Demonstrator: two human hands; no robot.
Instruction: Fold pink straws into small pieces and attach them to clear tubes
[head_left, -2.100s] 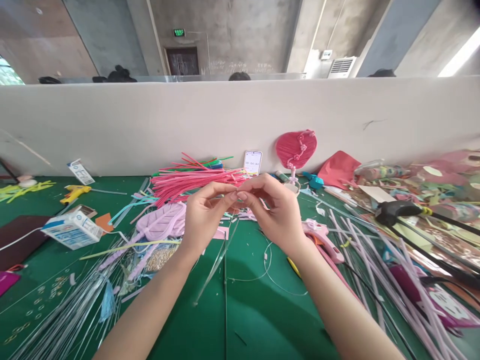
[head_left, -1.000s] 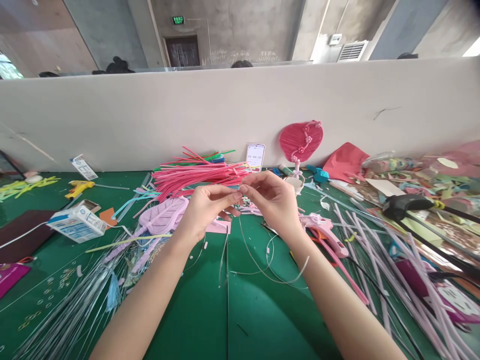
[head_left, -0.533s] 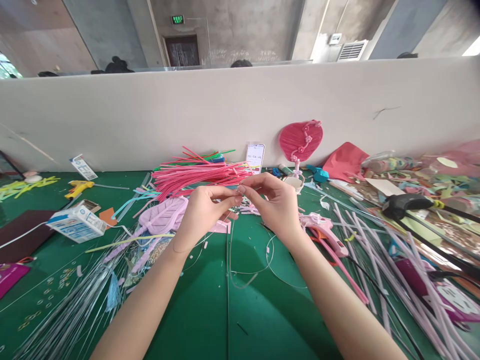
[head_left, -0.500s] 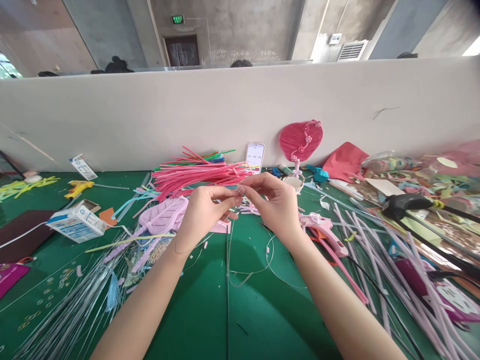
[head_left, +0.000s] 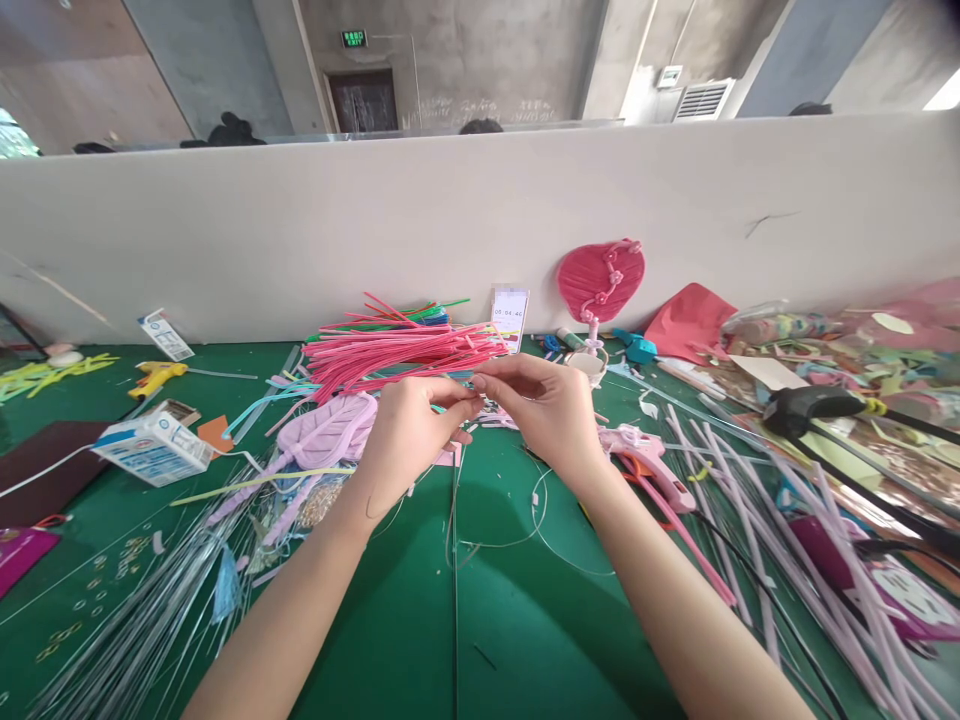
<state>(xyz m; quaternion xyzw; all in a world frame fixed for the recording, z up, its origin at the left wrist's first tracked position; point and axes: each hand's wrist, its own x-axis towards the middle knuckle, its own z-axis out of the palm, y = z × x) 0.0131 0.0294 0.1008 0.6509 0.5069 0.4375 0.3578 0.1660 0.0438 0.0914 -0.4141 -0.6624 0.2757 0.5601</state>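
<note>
My left hand [head_left: 420, 425] and my right hand [head_left: 544, 405] meet fingertip to fingertip above the middle of the table, both closed in a pinch. What sits between the right fingertips is too small to make out. From below my left fingers hangs a thin clear cord [head_left: 451, 510], which trails to the table. More thin clear cord [head_left: 541, 510] lies in loose curves under my right wrist. A bundle of pink and red pipe cleaners [head_left: 397, 355] lies just beyond my hands, with a lilac pipe-cleaner leaf shape [head_left: 322, 435] beside my left wrist.
A phone showing a timer [head_left: 510, 318] leans at the partition [head_left: 375, 220]. A pink glue gun [head_left: 649, 465] and lilac pipe cleaners [head_left: 757, 540] lie right. A pink round fan-shaped piece [head_left: 592, 280] stands behind. On the left are a carton [head_left: 154, 447], a yellow glue gun [head_left: 159, 376] and wires [head_left: 150, 600].
My hands have dipped very slightly, fingertips still together. The hanging clear cord has shifted a little to the left and its loop looks narrower.
</note>
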